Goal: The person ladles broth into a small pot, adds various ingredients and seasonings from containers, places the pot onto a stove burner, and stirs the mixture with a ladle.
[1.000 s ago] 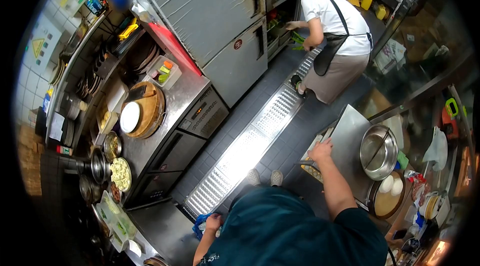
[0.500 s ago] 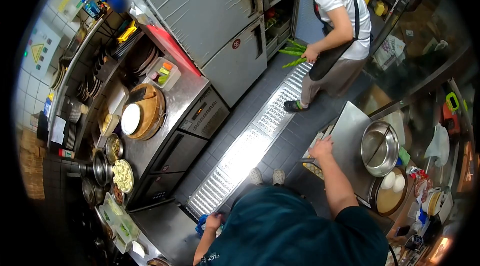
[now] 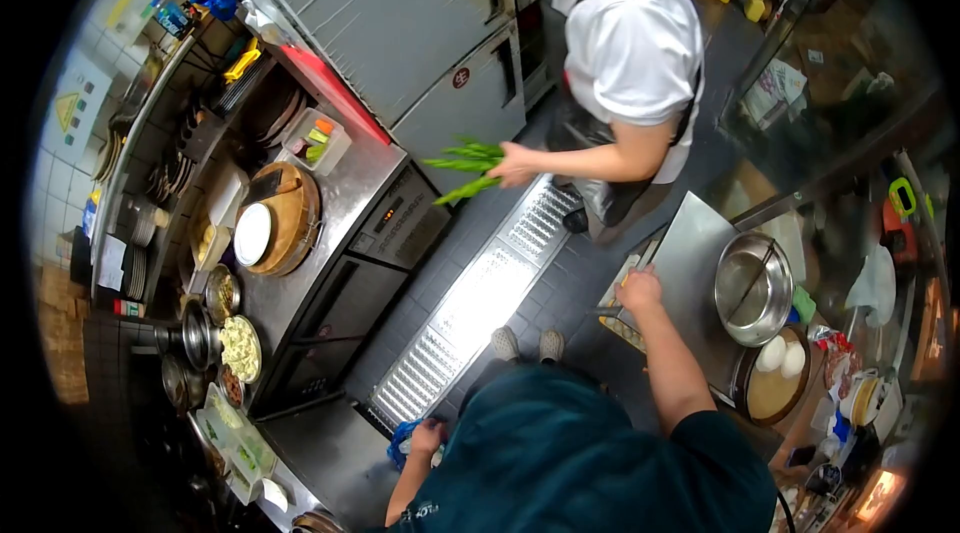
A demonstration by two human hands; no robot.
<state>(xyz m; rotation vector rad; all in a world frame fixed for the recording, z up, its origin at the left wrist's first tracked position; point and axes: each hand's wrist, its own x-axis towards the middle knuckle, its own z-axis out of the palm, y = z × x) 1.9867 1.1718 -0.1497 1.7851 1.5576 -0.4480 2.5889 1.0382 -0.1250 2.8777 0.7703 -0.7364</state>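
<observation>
My left hand (image 3: 428,436) is low in the view, its fingers curled at a blue bundle (image 3: 400,444) beside the metal counter (image 3: 330,448). My right hand (image 3: 638,290) reaches over the edge of an open drawer (image 3: 622,326) under the right steel worktop (image 3: 690,248). Its fingers point down toward the drawer, and what they touch is too small to make out. On that worktop stand a steel bowl (image 3: 755,290) with a utensil in it and a round pan (image 3: 775,383) with white round items.
A co-worker (image 3: 640,53) in a dark apron holds green vegetables (image 3: 468,170) ahead of me. A metal floor grate (image 3: 480,303) runs between the counters. On the left counter are a round chopping board (image 3: 300,223), a white plate (image 3: 253,234) and several food bowls.
The co-worker has come closer and moved left with the green vegetables. My right hand's fingers, spread before, are now drawn together and bent down at the drawer. My left hand has barely moved.
</observation>
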